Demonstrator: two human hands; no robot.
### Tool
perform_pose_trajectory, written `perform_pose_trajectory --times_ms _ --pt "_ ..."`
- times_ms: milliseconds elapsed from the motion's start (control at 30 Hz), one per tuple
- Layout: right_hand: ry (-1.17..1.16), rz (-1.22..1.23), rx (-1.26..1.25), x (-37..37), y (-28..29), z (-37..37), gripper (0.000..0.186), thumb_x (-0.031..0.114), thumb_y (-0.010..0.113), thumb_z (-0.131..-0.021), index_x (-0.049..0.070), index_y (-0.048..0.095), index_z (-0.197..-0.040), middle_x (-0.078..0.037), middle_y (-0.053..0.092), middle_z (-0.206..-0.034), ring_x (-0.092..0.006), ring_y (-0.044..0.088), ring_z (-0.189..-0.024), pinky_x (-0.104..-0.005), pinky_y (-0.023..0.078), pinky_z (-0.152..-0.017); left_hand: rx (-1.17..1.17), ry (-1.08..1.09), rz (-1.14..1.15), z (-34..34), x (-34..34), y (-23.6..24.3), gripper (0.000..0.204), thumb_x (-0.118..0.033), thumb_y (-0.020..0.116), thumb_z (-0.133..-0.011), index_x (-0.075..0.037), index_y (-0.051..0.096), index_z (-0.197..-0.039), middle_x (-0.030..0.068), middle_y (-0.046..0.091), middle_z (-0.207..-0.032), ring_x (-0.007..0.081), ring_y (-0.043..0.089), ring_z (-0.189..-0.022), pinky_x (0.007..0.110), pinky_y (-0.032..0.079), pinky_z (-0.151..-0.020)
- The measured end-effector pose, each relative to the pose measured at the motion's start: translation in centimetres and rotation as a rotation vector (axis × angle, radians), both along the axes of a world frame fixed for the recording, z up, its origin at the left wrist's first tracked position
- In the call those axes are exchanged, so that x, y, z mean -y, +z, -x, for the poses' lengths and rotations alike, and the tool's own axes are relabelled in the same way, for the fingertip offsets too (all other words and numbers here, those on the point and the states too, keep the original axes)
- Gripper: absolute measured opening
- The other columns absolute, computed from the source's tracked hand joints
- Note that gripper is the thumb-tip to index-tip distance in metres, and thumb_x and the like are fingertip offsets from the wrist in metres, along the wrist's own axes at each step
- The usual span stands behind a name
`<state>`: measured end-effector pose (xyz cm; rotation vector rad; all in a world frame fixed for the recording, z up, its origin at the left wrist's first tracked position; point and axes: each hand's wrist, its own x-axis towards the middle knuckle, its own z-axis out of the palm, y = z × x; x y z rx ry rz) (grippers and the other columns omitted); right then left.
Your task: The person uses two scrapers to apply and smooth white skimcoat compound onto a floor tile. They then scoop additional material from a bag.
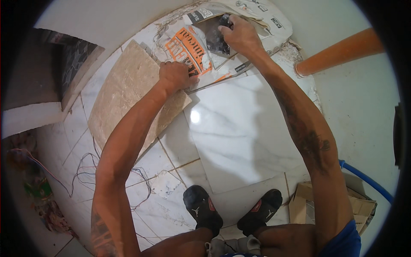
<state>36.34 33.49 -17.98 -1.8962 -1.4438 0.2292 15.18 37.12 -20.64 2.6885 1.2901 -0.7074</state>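
Observation:
A white and orange paper sack (222, 68) lies crumpled at the far side, its upper side torn open. My left hand (174, 76) is closed at the sack's near left edge, its fingers curled over the paper. It lies over the far right part of a beige, rough-faced tile (124, 85). Inside the torn opening is a dark, powder-smeared thing (217, 39) whose kind I cannot make out. My right hand (242, 36) is closed on its black upper end, thumb and fingers bent around it.
A glossy white marbled tile (244, 141) lies between my feet and the sack. An orange pipe (338, 53) slants out at the right. Thin wires (85, 167) trail over the floor at the left. A cardboard box (302, 205) and a blue hose (366, 180) are at the lower right.

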Motion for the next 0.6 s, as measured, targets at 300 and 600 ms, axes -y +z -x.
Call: perform_pose_trajectory --times_ms 300,600 --pt "0.074 0.11 -0.065 1.1 1.0 -0.2 0.037 0.03 0.063 -0.086 -0.003 0.062 -0.102 -0.027 0.066 -0.098 -0.0412 0.063 -0.097 -0.046 0.048 -0.086 0.116 0.103 0.205 0.3 -2.2 -3.5 0.041 -0.044 0.061 -0.085 -0.008 0.069 -0.104 0.0107 0.069 -0.11 0.0291 0.065 -0.105 0.047 0.048 -0.092" --pt "0.046 0.113 -0.065 1.0 1.3 -0.4 0.036 0.032 0.063 -0.086 -0.001 0.063 -0.098 -0.025 0.067 -0.093 -0.0393 0.064 -0.092 -0.0458 0.048 -0.082 0.231 0.11 0.157 0.5 -1.6 -3.0 0.03 -0.029 0.062 -0.079 -0.005 0.07 -0.095 0.0172 0.07 -0.103 0.0326 0.067 -0.099 0.043 0.052 -0.085"
